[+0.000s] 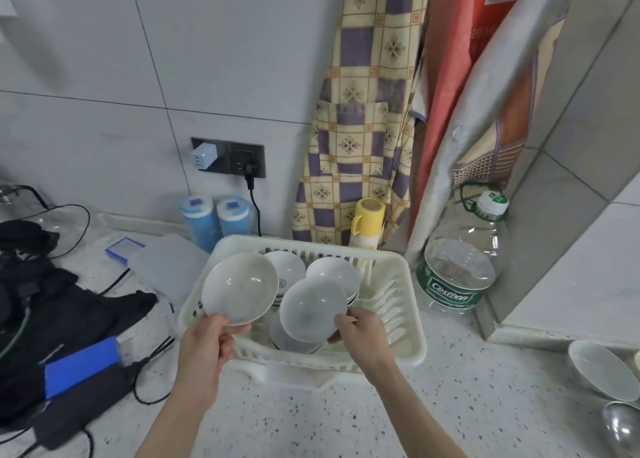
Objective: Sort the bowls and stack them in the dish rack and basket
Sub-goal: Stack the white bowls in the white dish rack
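A cream plastic dish rack (pixel 408 305) stands on the speckled counter. My left hand (pixel 207 340) pinches the near rim of a white bowl (pixel 240 286), tilted above the rack's left side. My right hand (pixel 358 333) grips the rim of a second white bowl (pixel 313 308) above the rack's middle. Inside the rack, more white bowls sit in stacks: one at the back left (pixel 289 267), one at the back right (pixel 337 272), and another bowl (pixel 287 341) lies under the bowl in my right hand.
A large clear water bottle (pixel 460 260) stands right of the rack. A white bowl (pixel 602 367) and a metal bowl (pixel 623 426) sit at the far right edge. Black cloth, cables and a blue box (pixel 81 366) crowd the left. A yellow-capped bottle (pixel 367 220) and blue containers (pixel 216 217) stand behind the rack.
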